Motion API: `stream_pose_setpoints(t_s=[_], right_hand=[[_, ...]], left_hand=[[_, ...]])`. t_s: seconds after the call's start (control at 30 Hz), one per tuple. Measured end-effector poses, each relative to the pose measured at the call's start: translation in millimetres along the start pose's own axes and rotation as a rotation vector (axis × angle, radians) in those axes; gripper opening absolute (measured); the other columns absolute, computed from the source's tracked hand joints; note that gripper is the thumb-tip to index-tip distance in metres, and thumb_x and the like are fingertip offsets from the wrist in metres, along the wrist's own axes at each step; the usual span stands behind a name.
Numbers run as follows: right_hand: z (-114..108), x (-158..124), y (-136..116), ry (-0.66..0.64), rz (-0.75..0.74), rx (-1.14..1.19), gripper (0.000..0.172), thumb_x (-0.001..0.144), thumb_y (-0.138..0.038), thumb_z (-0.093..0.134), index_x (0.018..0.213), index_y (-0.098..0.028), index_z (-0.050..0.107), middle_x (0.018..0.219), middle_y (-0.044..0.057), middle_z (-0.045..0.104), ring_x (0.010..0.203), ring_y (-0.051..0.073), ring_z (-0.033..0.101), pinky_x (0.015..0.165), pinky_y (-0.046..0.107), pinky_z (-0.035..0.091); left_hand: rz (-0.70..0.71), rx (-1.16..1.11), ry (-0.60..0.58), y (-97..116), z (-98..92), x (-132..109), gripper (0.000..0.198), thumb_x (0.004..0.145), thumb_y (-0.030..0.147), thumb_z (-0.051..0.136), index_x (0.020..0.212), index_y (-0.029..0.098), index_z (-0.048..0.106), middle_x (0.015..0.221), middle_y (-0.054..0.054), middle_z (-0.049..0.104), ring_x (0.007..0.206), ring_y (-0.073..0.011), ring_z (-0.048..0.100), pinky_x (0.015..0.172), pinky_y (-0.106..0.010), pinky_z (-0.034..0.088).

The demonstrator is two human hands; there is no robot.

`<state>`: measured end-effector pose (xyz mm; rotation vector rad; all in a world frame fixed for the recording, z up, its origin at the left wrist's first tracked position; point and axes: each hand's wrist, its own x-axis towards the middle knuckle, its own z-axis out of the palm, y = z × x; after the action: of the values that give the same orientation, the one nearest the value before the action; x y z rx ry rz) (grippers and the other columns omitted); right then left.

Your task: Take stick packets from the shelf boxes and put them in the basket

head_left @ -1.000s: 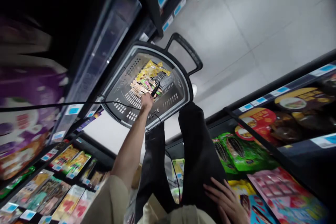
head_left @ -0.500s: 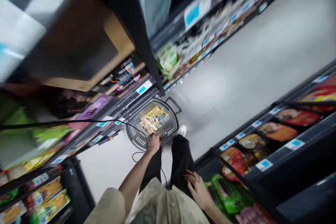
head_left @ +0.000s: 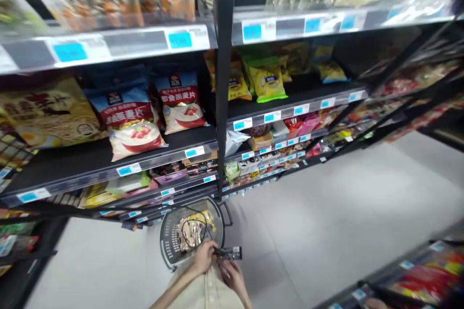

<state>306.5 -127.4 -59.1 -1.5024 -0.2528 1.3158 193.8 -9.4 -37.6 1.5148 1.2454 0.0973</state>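
My two hands meet low in the view, close to my body. My left hand (head_left: 205,257) is closed on one end of a small dark device (head_left: 228,252) with a black cable running from it. My right hand (head_left: 232,274) sits just below the device with curled fingers touching it. Right behind the hands, a grey plastic shopping basket (head_left: 167,236) stands on the floor. Inside it lie several yellow and brown snack packets (head_left: 194,232), and the cable loops over them.
Black store shelves (head_left: 108,166) full of bagged cereal, oats and snacks with blue price tags rise ahead. A black upright post (head_left: 224,82) divides them. Grey floor tiles (head_left: 326,212) stretch right along the aisle. Another shelf edge (head_left: 398,270) shows at bottom right.
The view has swung up from the floor to the shelves. My left hand left the basket and came back to my body; my right hand left my leg. Both now meet at the device.
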Motion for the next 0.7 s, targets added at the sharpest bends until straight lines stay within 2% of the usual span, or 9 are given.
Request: stream_pose_setpoints(t_s=[0.07,0.17,0.27,0.33,0.37,0.43,0.53,0.6,0.7], right_hand=[[-5.9,-1.9,-18.0,0.110,-0.042,0.193,0.037,0.054,-0.065,0.077,0.056,-0.033,0.059,0.075,0.002,0.077,0.095,0.040,0.079,0.083,0.057,0.061],[-24.6,-5.2,-43.9,0.237,-0.116,0.302,0.031,0.057,-0.054,0.083,0.067,-0.032,0.063,0.081,0.002,0.077,0.095,0.036,0.079,0.081,0.050,0.064],[-42.6,-6.3,-66.3,0.383,-0.190,0.449,0.036,0.057,-0.048,0.083,0.082,-0.032,0.064,0.075,0.000,0.071,0.072,0.028,0.075,0.065,0.044,0.063],[-49.2,-6.2,-78.7,0.422,-0.228,0.541,0.039,0.058,-0.048,0.083,0.084,-0.031,0.060,0.064,-0.006,0.059,0.053,0.019,0.062,0.055,0.038,0.058],[-50.6,-6.3,-84.6,0.415,-0.236,0.577,0.040,0.059,-0.049,0.082,0.084,-0.030,0.058,0.060,-0.009,0.051,0.048,0.015,0.054,0.053,0.034,0.055],[-49.9,-7.4,-96.4,0.371,-0.244,0.619,0.041,0.062,-0.052,0.081,0.083,-0.029,0.054,0.055,-0.013,0.036,0.043,0.010,0.040,0.049,0.029,0.048],[-43.5,-12.4,-116.9,0.294,-0.307,0.572,0.045,0.072,-0.064,0.073,0.079,-0.028,0.047,0.053,-0.013,0.026,0.042,0.011,0.032,0.047,0.028,0.042],[-37.6,-18.2,-132.6,0.214,-0.356,0.511,0.045,0.081,-0.070,0.065,0.077,-0.028,0.047,0.054,-0.011,0.032,0.046,0.013,0.039,0.051,0.031,0.046],[-26.7,-29.8,-154.2,0.110,-0.355,0.502,0.048,0.084,-0.075,0.061,0.084,-0.028,0.058,0.069,-0.003,0.059,0.065,0.018,0.060,0.066,0.036,0.055]], left_hand=[[-0.037,0.041,-0.029,-2.7,20.2,-16.4,0.023,0.070,0.048,0.058,0.082,0.034,0.073,0.097,-0.007,0.068,0.114,-0.0383,0.067,0.102,-0.055,0.048],[-0.045,0.117,-0.164,2.0,39.0,-37.2,0.033,0.076,0.049,0.052,0.096,0.037,0.076,0.102,-0.007,0.072,0.114,-0.0378,0.069,0.100,-0.055,0.049],[0.160,0.239,-0.291,26.8,38.0,-51.0,0.049,0.080,0.047,0.059,0.126,0.034,0.071,0.126,-0.011,0.069,0.125,-0.0345,0.065,0.108,-0.047,0.048],[0.379,0.340,-0.343,50.2,31.6,-55.7,0.070,0.079,0.045,0.069,0.147,0.030,0.057,0.142,-0.015,0.060,0.134,-0.0340,0.058,0.114,-0.045,0.045],[0.494,0.399,-0.359,61.6,28.6,-57.0,0.079,0.078,0.040,0.073,0.153,0.029,0.051,0.148,-0.015,0.055,0.138,-0.0343,0.054,0.117,-0.046,0.044],[0.668,0.498,-0.367,80.1,25.3,-58.2,0.084,0.079,0.025,0.072,0.158,0.032,0.044,0.153,-0.013,0.052,0.141,-0.0340,0.051,0.119,-0.049,0.043],[0.744,0.488,-0.304,95.2,25.2,-60.4,0.081,0.084,0.004,0.054,0.156,0.038,0.047,0.156,-0.006,0.052,0.139,-0.0276,0.055,0.118,-0.043,0.046],[0.709,0.364,-0.224,100.7,23.5,-63.7,0.071,0.090,0.005,0.047,0.154,0.037,0.052,0.157,-0.004,0.053,0.140,-0.0245,0.057,0.120,-0.040,0.045],[0.601,0.064,-0.133,109.4,12.8,-70.6,0.045,0.103,0.027,0.046,0.144,0.030,0.064,0.146,-0.007,0.066,0.137,-0.0257,0.061,0.121,-0.042,0.045]])
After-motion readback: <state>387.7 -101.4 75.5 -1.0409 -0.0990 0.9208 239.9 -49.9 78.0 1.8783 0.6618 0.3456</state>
